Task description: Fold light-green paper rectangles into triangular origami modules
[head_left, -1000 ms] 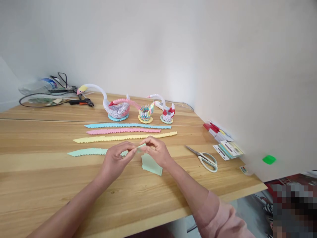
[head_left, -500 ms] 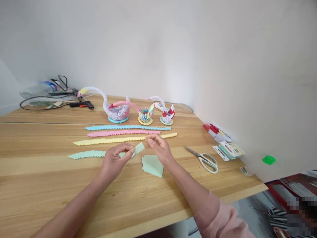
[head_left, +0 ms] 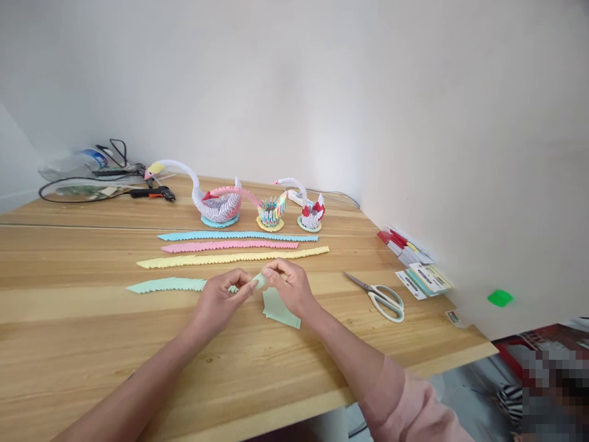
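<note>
Between my two hands is a small pale green paper piece (head_left: 259,281). My left hand (head_left: 221,299) pinches its left end, and my right hand (head_left: 289,286) pinches its right end. Beneath my right hand lies a stack of pale green paper sheets (head_left: 278,310), partly covered. A chain of folded green pieces (head_left: 165,285) runs on the table behind my left hand, which hides part of it. Beyond it lie a yellow chain (head_left: 207,260), a pink chain (head_left: 230,246) and a blue chain (head_left: 239,236), roughly parallel.
Scissors (head_left: 384,299) rest on the wooden table (head_left: 257,380) to the right. Paper packs (head_left: 423,280) lie by the right wall. Three folded-paper swans stand at the back, including a large white one (head_left: 221,209). Glue guns (head_left: 150,193) and a plastic bottle (head_left: 73,164) are back left.
My right hand has moved left and down to meet the green piece, which it now pinches. My left hand has shifted slightly right. The yellow chain's right part is now uncovered.
</note>
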`<move>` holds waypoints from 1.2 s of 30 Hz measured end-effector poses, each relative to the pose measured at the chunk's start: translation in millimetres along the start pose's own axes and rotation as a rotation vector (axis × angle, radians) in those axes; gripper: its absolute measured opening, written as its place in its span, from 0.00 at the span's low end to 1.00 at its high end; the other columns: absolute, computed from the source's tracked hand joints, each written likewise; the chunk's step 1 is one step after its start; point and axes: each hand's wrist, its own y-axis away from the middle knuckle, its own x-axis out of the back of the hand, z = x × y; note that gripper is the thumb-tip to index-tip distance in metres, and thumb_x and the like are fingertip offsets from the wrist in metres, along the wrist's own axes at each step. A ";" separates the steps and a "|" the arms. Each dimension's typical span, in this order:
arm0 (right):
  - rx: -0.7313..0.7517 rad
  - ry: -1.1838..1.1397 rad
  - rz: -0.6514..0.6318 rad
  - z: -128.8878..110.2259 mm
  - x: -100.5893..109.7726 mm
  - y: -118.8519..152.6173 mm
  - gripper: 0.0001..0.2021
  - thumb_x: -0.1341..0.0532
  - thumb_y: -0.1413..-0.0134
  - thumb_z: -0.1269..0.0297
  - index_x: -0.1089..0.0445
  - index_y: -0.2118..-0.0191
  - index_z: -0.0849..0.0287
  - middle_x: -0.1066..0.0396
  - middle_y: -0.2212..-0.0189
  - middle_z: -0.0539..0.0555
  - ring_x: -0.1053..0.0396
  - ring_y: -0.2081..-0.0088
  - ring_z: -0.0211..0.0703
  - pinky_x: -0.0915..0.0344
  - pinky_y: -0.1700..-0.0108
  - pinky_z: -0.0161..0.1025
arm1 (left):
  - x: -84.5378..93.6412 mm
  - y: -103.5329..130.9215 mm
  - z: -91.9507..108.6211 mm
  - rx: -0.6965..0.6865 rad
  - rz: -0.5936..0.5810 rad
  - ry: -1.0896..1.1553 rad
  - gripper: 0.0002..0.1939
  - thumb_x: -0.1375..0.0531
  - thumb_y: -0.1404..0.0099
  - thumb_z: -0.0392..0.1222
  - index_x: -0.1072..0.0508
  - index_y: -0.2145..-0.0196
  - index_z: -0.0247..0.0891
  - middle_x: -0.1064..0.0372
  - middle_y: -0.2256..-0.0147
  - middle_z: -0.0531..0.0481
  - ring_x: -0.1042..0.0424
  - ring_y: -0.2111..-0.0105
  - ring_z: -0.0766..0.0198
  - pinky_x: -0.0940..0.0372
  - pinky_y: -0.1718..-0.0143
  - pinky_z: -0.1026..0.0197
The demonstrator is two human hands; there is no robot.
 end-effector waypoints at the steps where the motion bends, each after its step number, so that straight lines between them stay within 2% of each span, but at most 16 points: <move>1: -0.016 -0.017 0.005 1.4 0.4 -0.4 0.11 0.45 0.45 0.59 0.33 0.73 0.60 0.35 0.76 0.49 0.38 0.72 0.35 0.40 0.68 0.32 | 0.3 0.2 -0.9 -0.002 0.010 -0.011 0.10 0.41 0.44 0.45 0.32 0.79 0.39 0.36 0.80 0.55 0.38 0.77 0.66 0.44 0.74 0.65; 4: -0.047 -0.080 0.010 5.8 1.3 -2.3 0.12 0.46 0.44 0.57 0.31 0.69 0.60 0.33 0.73 0.50 0.36 0.69 0.36 0.38 0.65 0.33 | 1.3 0.0 -2.8 0.020 0.079 -0.021 0.11 0.41 0.44 0.45 0.33 0.80 0.39 0.36 0.80 0.55 0.38 0.77 0.65 0.44 0.75 0.65; 6: -0.080 -0.121 0.000 7.8 0.8 -3.5 0.11 0.43 0.47 0.57 0.31 0.66 0.59 0.31 0.71 0.51 0.35 0.68 0.36 0.37 0.65 0.33 | 1.6 -0.4 -2.8 0.038 0.108 -0.008 0.12 0.41 0.44 0.46 0.32 0.80 0.38 0.35 0.80 0.54 0.37 0.77 0.64 0.44 0.74 0.64; 10: -0.113 -0.135 0.025 7.0 -1.9 -3.9 0.08 0.37 0.55 0.61 0.30 0.69 0.59 0.31 0.73 0.50 0.34 0.71 0.35 0.37 0.70 0.32 | 2.1 -0.8 1.2 0.058 0.076 0.059 0.11 0.40 0.45 0.48 0.30 0.78 0.38 0.34 0.78 0.54 0.36 0.76 0.64 0.43 0.73 0.64; 15: -0.038 -0.111 0.016 3.4 -2.0 -2.2 0.06 0.38 0.51 0.62 0.30 0.70 0.59 0.30 0.75 0.49 0.32 0.71 0.36 0.36 0.66 0.34 | 3.8 -1.4 3.5 0.180 -0.109 0.358 0.12 0.41 0.43 0.50 0.29 0.73 0.39 0.29 0.72 0.50 0.30 0.68 0.60 0.37 0.63 0.59; 17: -0.016 -0.083 0.000 3.3 -1.3 -1.7 0.06 0.39 0.50 0.62 0.30 0.69 0.58 0.29 0.75 0.50 0.32 0.71 0.37 0.35 0.66 0.34 | 4.1 -2.0 0.8 0.227 -0.140 0.483 0.12 0.41 0.42 0.50 0.30 0.73 0.38 0.29 0.72 0.49 0.30 0.68 0.60 0.37 0.61 0.57; 20: 0.087 0.037 0.055 3.2 0.3 -1.8 0.07 0.39 0.50 0.63 0.29 0.63 0.56 0.28 0.66 0.53 0.31 0.63 0.40 0.34 0.61 0.37 | 4.2 -3.3 -4.0 0.259 -0.142 0.622 0.10 0.39 0.43 0.48 0.29 0.71 0.39 0.29 0.71 0.51 0.30 0.69 0.63 0.36 0.62 0.58; 23: 0.276 0.204 0.096 3.0 2.4 -2.3 0.12 0.40 0.48 0.65 0.30 0.55 0.52 0.30 0.56 0.54 0.35 0.53 0.44 0.37 0.52 0.43 | 4.3 -4.4 -7.6 0.267 -0.134 0.725 0.10 0.38 0.43 0.48 0.28 0.68 0.39 0.29 0.68 0.51 0.31 0.70 0.65 0.37 0.62 0.60; 26: 0.418 0.336 0.073 4.8 3.6 -2.4 0.15 0.42 0.46 0.66 0.33 0.51 0.49 0.32 0.51 0.53 0.37 0.49 0.44 0.42 0.47 0.46 | 4.3 -4.8 -10.2 0.288 -0.119 0.785 0.10 0.38 0.43 0.48 0.28 0.66 0.39 0.29 0.71 0.52 0.31 0.71 0.66 0.37 0.63 0.61; 29: 0.484 0.391 0.038 8.2 3.6 -2.5 0.17 0.44 0.44 0.66 0.36 0.48 0.49 0.35 0.48 0.53 0.40 0.46 0.44 0.43 0.45 0.48 | 4.0 -5.1 -10.6 0.298 -0.111 0.803 0.10 0.37 0.44 0.46 0.28 0.66 0.39 0.30 0.73 0.53 0.31 0.72 0.67 0.37 0.64 0.62; 33: 0.503 0.386 0.045 9.2 3.2 -2.4 0.16 0.44 0.43 0.67 0.35 0.49 0.50 0.35 0.48 0.54 0.40 0.46 0.44 0.44 0.45 0.48 | 3.4 -5.4 -8.1 0.287 -0.100 0.781 0.10 0.37 0.44 0.46 0.28 0.67 0.39 0.31 0.72 0.53 0.31 0.72 0.67 0.37 0.64 0.62; 36: 0.458 0.321 0.066 6.1 2.7 -1.8 0.11 0.43 0.44 0.66 0.31 0.56 0.52 0.31 0.53 0.54 0.36 0.50 0.43 0.40 0.48 0.46 | 3.2 -4.9 -7.8 0.261 -0.104 0.696 0.10 0.37 0.44 0.47 0.28 0.71 0.38 0.31 0.72 0.53 0.32 0.72 0.66 0.38 0.65 0.61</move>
